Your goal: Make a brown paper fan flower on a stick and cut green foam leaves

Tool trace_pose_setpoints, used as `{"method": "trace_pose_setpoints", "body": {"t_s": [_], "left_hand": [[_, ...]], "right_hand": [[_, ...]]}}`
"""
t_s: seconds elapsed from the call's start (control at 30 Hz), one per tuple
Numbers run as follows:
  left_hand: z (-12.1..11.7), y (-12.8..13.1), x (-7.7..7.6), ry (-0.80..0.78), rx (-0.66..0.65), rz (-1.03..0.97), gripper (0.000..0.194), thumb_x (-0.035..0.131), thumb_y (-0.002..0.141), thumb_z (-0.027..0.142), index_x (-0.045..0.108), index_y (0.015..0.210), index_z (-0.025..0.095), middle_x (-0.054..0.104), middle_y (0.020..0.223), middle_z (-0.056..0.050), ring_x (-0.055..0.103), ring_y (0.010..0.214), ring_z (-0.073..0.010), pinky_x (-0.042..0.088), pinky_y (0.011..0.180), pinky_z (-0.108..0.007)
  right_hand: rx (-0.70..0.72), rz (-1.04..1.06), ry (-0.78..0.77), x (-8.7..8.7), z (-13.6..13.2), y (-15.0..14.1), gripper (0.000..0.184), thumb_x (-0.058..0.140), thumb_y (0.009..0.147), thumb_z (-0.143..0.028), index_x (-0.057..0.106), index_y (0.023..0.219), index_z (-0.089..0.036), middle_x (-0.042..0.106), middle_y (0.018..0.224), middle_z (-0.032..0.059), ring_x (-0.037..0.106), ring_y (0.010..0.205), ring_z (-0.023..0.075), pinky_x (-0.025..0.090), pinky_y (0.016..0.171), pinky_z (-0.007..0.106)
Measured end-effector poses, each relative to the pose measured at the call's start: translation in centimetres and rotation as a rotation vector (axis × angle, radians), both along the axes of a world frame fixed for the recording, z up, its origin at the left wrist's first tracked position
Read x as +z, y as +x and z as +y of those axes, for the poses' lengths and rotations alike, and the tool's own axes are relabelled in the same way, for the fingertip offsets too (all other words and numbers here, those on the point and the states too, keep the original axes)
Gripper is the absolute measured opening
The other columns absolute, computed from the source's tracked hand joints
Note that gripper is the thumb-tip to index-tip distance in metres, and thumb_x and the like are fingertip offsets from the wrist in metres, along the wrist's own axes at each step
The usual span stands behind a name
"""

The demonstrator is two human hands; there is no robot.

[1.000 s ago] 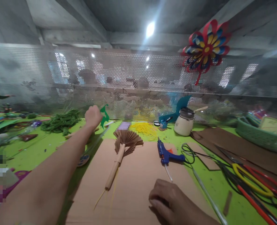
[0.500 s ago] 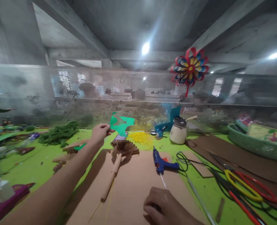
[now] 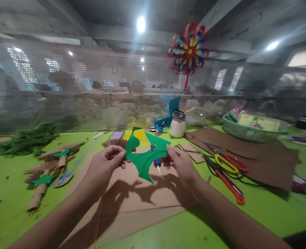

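A cut piece of green paper (image 3: 145,160), with curved notches along its edges, is held up above the brown cardboard sheet (image 3: 132,211). My left hand (image 3: 107,162) pinches its left edge between thumb and fingers. On the opposite edge, my right hand (image 3: 180,162) has the same kind of pinch. Behind the paper, a blue glue gun (image 3: 157,162) lies partly hidden on the cardboard. A pleated brown paper fan (image 3: 113,142) shows just beyond my left hand, its lower part covered.
To the left lie cardboard figures with green paper stars (image 3: 43,180) and a heap of green strands (image 3: 28,139). Red-and-yellow scissors (image 3: 226,163) and a red-handled cutter (image 3: 230,186) lie right, near a jar (image 3: 177,126) and a green basket (image 3: 248,131).
My left hand has brought the green paper nearer and to the right. My right hand has risen from the cardboard and taken hold of its right edge. The view has turned right.
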State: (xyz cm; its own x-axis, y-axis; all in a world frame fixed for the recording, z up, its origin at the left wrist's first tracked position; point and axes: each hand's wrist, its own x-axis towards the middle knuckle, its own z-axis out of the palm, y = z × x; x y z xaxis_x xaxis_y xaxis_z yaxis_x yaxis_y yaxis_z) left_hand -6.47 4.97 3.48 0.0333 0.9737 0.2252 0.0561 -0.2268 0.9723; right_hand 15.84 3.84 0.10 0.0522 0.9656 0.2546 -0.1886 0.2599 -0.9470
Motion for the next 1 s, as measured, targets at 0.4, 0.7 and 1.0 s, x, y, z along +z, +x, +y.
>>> {"method": "trace_pose_setpoints", "body": {"t_s": [0.4, 0.7, 1.0], "left_hand": [[-1.6, 0.6, -1.6, -0.074, -0.085, -0.258, 0.021, 0.077, 0.066, 0.027, 0.062, 0.076, 0.017, 0.059, 0.073, 0.001, 0.055, 0.065, -0.0107, 0.047, 0.055, -0.021], [-2.8, 1.0, -1.8, -0.138, -0.126, -0.205, 0.029, 0.075, 0.068, 0.03, 0.063, 0.091, 0.016, 0.063, 0.084, -0.002, 0.058, 0.069, -0.0127, 0.049, 0.058, -0.023], [-1.0, -1.3, -1.5, -0.049, 0.039, -0.195, 0.027, 0.065, 0.076, 0.044, 0.06, 0.077, 0.017, 0.062, 0.073, 0.0, 0.057, 0.064, -0.0108, 0.047, 0.058, -0.021]], "right_hand": [[0.072, 0.129, 0.02, 0.4, -0.5, 0.1, 0.031, 0.064, 0.08, -0.042, 0.058, 0.067, -0.014, 0.056, 0.055, -0.0017, 0.051, 0.046, 0.0075, 0.037, 0.041, 0.018], [0.201, 0.173, -0.041, 0.1, -1.2, -0.4, 0.029, 0.063, 0.082, -0.039, 0.059, 0.069, -0.014, 0.056, 0.06, -0.0011, 0.054, 0.049, 0.0087, 0.039, 0.042, 0.018], [0.278, 0.134, -0.117, 0.5, -1.7, -0.1, 0.028, 0.065, 0.079, -0.04, 0.06, 0.073, -0.013, 0.054, 0.059, -0.0021, 0.047, 0.044, 0.0064, 0.034, 0.038, 0.017]]}}
